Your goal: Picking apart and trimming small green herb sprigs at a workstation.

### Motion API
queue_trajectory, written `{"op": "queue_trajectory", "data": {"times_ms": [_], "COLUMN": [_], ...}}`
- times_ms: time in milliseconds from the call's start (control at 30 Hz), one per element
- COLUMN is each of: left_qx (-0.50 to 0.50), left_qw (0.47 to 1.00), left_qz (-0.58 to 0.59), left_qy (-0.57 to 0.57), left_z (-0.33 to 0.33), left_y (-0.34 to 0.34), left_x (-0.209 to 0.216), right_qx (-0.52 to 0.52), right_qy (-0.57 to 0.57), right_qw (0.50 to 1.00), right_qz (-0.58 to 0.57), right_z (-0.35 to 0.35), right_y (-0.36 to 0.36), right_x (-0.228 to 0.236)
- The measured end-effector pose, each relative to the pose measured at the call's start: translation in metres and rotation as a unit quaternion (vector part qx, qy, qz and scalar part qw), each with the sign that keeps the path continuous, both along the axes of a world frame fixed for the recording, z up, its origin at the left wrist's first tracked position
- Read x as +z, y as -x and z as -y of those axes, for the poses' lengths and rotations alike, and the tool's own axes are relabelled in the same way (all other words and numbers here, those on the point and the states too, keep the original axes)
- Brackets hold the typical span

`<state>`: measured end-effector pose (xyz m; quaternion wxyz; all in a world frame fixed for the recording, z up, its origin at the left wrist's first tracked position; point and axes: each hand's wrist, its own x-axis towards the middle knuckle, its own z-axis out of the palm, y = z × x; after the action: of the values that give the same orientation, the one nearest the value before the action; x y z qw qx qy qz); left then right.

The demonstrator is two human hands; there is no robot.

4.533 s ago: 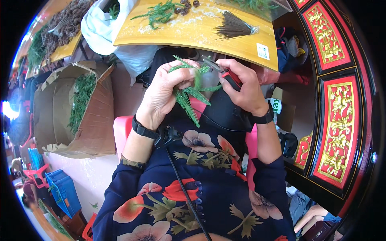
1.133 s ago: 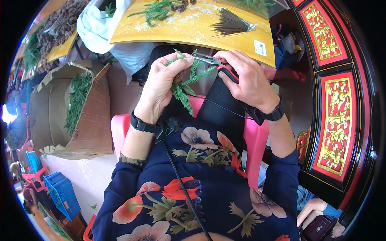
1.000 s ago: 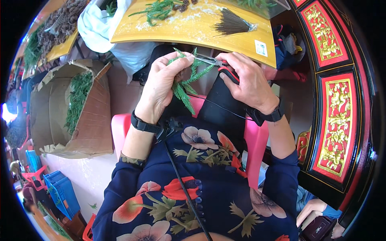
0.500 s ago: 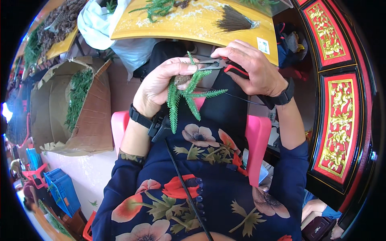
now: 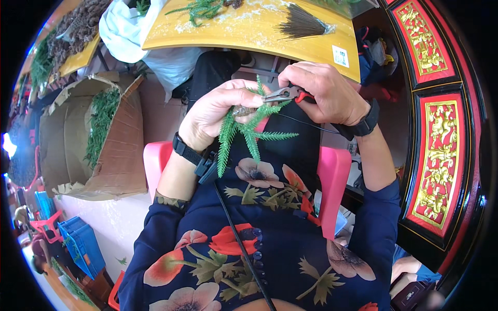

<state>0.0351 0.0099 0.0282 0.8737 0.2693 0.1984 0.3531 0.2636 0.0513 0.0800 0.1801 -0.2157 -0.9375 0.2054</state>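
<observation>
My left hand (image 5: 215,108) is closed on a green artificial pine sprig (image 5: 250,139), its thumb pressed over the top. Several needled branches fan out below and to the right of the fingers. A brown pine cone (image 5: 241,111) partly shows among them, just under the thumb. In my right hand (image 5: 330,94) are pliers (image 5: 283,95) with red handles, mostly hidden by the fingers. Their metal jaws point left and reach the tip of my left thumb, beside the sprig's upper stem. What the jaws grip there is too small to make out.
On the yellow table (image 5: 244,39) ahead lie a bundle of thin dark wires (image 5: 301,23) and more green sprigs (image 5: 199,10). A cardboard box (image 5: 122,150) with greenery stands at left, near a white plastic bag (image 5: 174,70). Red-and-gold carved panels (image 5: 434,160) stand at right.
Both hands have shifted slightly right and down with the sprig and pliers. The pliers' jaws, parted before, now look closed together near my left thumb.
</observation>
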Motion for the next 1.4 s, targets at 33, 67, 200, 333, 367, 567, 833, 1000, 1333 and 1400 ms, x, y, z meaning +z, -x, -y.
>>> {"op": "queue_trajectory", "data": {"times_ms": [33, 67, 200, 333, 367, 567, 833, 1000, 1333, 1400], "left_qx": [0.005, 0.004, 0.062, 0.259, 0.285, 0.312, 0.163, 0.101, 0.082, 0.133], "left_qw": [1.000, 1.000, 0.995, 0.908, 0.882, 0.877, 0.975, 0.993, 0.997, 0.989], "left_qz": [-0.009, -0.009, -0.044, -0.268, -0.301, -0.291, -0.120, -0.057, 0.002, -0.053], "left_qy": [-0.018, -0.018, -0.063, -0.192, -0.223, -0.220, -0.087, -0.019, -0.014, -0.028], "left_z": [-0.001, -0.002, -0.004, 0.005, 0.007, 0.005, -0.002, -0.001, -0.001, -0.002], "left_y": [0.002, 0.004, 0.002, -0.019, -0.021, -0.018, 0.000, 0.001, 0.002, 0.000], "left_x": [-0.002, -0.003, 0.007, 0.013, 0.013, 0.008, 0.009, -0.001, 0.001, 0.006], "right_qx": [-0.001, -0.023, -0.091, -0.149, -0.160, -0.169, -0.102, -0.025, -0.085, -0.104], "right_qy": [0.000, 0.014, 0.052, 0.106, 0.139, 0.146, 0.056, 0.013, 0.138, 0.124], "right_qw": [1.000, 1.000, 0.994, 0.983, 0.977, 0.974, 0.993, 0.999, 0.986, 0.987], "right_qz": [0.000, -0.006, -0.013, -0.009, -0.015, -0.035, -0.008, -0.035, 0.038, 0.020], "right_z": [0.001, 0.003, 0.008, 0.015, 0.018, 0.021, 0.004, -0.011, 0.000, 0.001], "right_y": [0.000, 0.000, 0.001, 0.004, 0.005, 0.010, 0.006, 0.007, 0.011, 0.010], "right_x": [0.000, -0.001, -0.005, -0.017, -0.022, -0.019, -0.005, -0.010, 0.007, -0.004]}}
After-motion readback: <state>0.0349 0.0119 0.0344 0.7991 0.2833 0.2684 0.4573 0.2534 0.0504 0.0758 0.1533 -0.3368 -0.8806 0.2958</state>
